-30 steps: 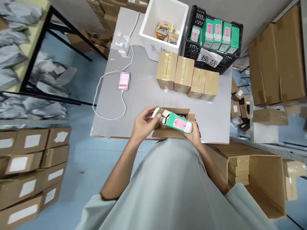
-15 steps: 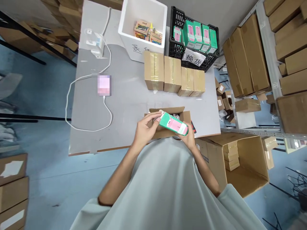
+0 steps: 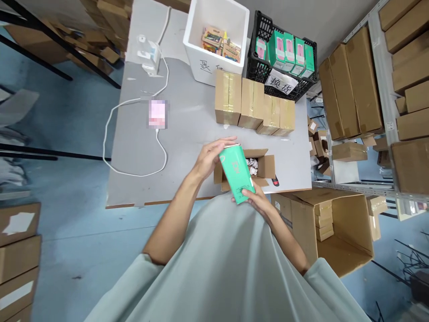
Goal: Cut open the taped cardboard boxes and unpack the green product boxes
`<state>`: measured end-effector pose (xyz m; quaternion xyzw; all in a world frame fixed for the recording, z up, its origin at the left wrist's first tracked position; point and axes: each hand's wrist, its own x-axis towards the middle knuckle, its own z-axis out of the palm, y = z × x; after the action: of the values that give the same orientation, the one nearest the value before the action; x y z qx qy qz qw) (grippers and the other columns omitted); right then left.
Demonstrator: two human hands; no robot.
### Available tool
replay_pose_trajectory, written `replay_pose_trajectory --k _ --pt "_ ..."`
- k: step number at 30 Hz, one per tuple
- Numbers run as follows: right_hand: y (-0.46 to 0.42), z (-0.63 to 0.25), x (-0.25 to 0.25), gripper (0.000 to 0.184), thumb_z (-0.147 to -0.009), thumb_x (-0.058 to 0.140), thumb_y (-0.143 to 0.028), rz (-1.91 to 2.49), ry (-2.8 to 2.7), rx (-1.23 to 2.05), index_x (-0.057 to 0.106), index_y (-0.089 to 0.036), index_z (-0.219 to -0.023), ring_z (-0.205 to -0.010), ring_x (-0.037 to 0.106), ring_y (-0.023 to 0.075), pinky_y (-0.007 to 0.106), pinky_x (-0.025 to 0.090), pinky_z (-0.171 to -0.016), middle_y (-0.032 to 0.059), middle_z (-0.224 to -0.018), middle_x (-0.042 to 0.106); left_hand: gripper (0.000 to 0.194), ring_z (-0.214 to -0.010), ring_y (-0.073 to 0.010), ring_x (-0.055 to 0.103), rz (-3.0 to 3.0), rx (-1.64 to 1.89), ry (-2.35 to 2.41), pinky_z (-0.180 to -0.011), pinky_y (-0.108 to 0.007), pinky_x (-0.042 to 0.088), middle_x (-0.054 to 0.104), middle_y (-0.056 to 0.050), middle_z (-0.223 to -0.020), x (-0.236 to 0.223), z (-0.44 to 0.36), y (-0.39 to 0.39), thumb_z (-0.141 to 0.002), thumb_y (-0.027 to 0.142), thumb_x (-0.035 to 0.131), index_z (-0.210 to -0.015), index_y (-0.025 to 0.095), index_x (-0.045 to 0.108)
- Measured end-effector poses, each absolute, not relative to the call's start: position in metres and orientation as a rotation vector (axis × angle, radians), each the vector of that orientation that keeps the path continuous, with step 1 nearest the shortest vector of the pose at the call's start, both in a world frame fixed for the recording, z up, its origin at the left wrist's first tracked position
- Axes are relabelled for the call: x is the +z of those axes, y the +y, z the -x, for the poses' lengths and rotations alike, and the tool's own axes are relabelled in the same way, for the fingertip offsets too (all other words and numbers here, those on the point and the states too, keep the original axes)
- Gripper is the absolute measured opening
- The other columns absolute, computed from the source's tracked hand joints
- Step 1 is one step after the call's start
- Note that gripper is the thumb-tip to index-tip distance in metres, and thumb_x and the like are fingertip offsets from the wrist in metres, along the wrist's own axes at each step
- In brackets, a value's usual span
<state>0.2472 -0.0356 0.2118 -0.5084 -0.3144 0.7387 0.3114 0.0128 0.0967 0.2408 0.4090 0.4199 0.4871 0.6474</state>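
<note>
Tilted over the table's front edge is a green product box (image 3: 235,174), its plain side with small print turned up. My right hand (image 3: 257,197) grips its lower end, thumb on the upper face. At the upper end, my left hand (image 3: 211,157) holds the box, with fingers stretched along the closed end. Partly hidden beneath it stands an open cardboard box (image 3: 267,167) with its flaps spread and crumpled paper (image 3: 252,166) inside. A small red and black object (image 3: 275,181) lies beside that carton.
Several taped cartons (image 3: 228,98) stand in a row behind. Farther back are a white foam bin (image 3: 214,67) with small packs and a black crate (image 3: 254,67) of green boxes. A white cable (image 3: 107,134) loops at left. A large open carton (image 3: 298,223) stands at right.
The green box has been turned over from its pink-windowed side to its plain side and stands steeper. Its open upper end is now closed, with my left fingers over it.
</note>
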Motion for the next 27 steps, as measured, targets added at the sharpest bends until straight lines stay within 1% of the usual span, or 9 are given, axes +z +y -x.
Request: replay_pose_trajectory --k 2,4,7,9,11,14,17,22,27 --pt "-0.034 -0.246 0.214 0.086 -0.075 0.099 -0.079 1.280 -0.700 2.055 0.070 -0.027 -0.137 -0.100 0.086 0.0321 0.047 0.074 -0.085 0.0093 -0.119 0.086 0.069 -0.141 -0.0456 0.074 -0.902 1.075 0.904 -0.114 -0.059 0.062 0.083 -0.016 -0.143 0.243 -0.012 0.104 -0.088 0.087 0.077 -0.110 0.024 0.093" --pt "-0.030 -0.246 0.214 0.087 -0.073 0.097 -0.086 1.246 -0.632 2.121 0.072 -0.025 -0.130 -0.096 0.087 0.0337 0.047 0.075 -0.082 0.0105 -0.114 0.088 0.066 -0.136 -0.0443 0.076 -0.860 1.077 0.877 -0.113 -0.057 0.063 0.086 -0.017 -0.134 0.241 -0.016 0.110 -0.085 0.082 0.083 -0.112 0.023 0.093" --pt "-0.022 -0.245 0.215 0.097 -0.071 0.083 -0.103 1.205 -0.595 2.263 0.077 -0.021 -0.123 -0.094 0.088 0.0353 0.046 0.075 -0.079 0.0149 -0.111 0.089 0.065 -0.114 -0.0356 0.083 -0.760 1.137 0.919 -0.098 -0.048 0.069 0.087 -0.013 -0.116 0.229 -0.033 0.113 -0.082 0.081 0.088 -0.111 0.023 0.085" --pt "-0.017 -0.244 0.219 0.105 -0.075 0.073 -0.109 1.198 -0.634 2.331 0.079 -0.018 -0.127 -0.099 0.088 0.0356 0.045 0.075 -0.081 0.0189 -0.116 0.089 0.066 -0.094 -0.0284 0.082 -0.698 1.171 0.999 -0.083 -0.041 0.068 0.083 -0.007 -0.100 0.218 -0.045 0.114 -0.083 0.084 0.086 -0.107 0.024 0.079" --pt "-0.012 -0.245 0.226 0.104 -0.081 0.076 -0.102 1.240 -0.744 2.243 0.075 -0.019 -0.142 -0.110 0.087 0.0344 0.045 0.076 -0.089 0.0187 -0.131 0.086 0.063 -0.083 -0.0236 0.077 -0.667 1.209 1.094 -0.074 -0.036 0.065 0.078 -0.003 -0.091 0.209 -0.054 0.115 -0.081 0.082 0.089 -0.103 0.025 0.075" --pt "-0.007 -0.251 0.235 0.105 -0.082 0.095 -0.079 1.348 -0.912 1.946 0.058 -0.033 -0.169 -0.129 0.081 0.0305 0.047 0.073 -0.105 0.0104 -0.154 0.077 0.059 -0.085 -0.0212 0.075 -0.679 1.293 1.214 -0.076 -0.032 0.063 0.078 -0.003 -0.095 0.204 -0.058 0.119 -0.076 0.074 0.095 -0.100 0.024 0.075" --pt "-0.004 -0.256 0.239 0.110 -0.081 0.101 -0.066 1.409 -0.943 1.842 0.052 -0.037 -0.175 -0.132 0.080 0.0294 0.048 0.070 -0.113 0.0069 -0.156 0.076 0.053 -0.093 -0.0225 0.076 -0.771 1.320 1.301 -0.082 -0.033 0.063 0.080 -0.004 -0.101 0.208 -0.057 0.124 -0.078 0.069 0.093 -0.099 0.023 0.077" --pt "-0.003 -0.262 0.233 0.107 -0.083 0.098 -0.068 1.372 -0.874 1.896 0.054 -0.037 -0.175 -0.130 0.081 0.0308 0.049 0.074 -0.105 0.0062 -0.150 0.080 0.043 -0.101 -0.0256 0.078 -0.925 1.245 1.309 -0.089 -0.035 0.065 0.082 -0.005 -0.104 0.221 -0.057 0.126 -0.083 0.061 0.091 -0.096 0.022 0.078" --pt "0.003 -0.269 0.231 0.105 -0.089 0.090 -0.071 1.473 -1.075 1.752 0.052 -0.029 -0.178 -0.133 0.079 0.0318 0.048 0.073 -0.108 0.0112 -0.164 0.070 0.033 -0.100 -0.0255 0.078 -0.933 1.273 1.419 -0.087 -0.035 0.063 0.083 -0.006 -0.106 0.221 -0.068 0.126 -0.087 0.052 0.088 -0.097 0.021 0.081"
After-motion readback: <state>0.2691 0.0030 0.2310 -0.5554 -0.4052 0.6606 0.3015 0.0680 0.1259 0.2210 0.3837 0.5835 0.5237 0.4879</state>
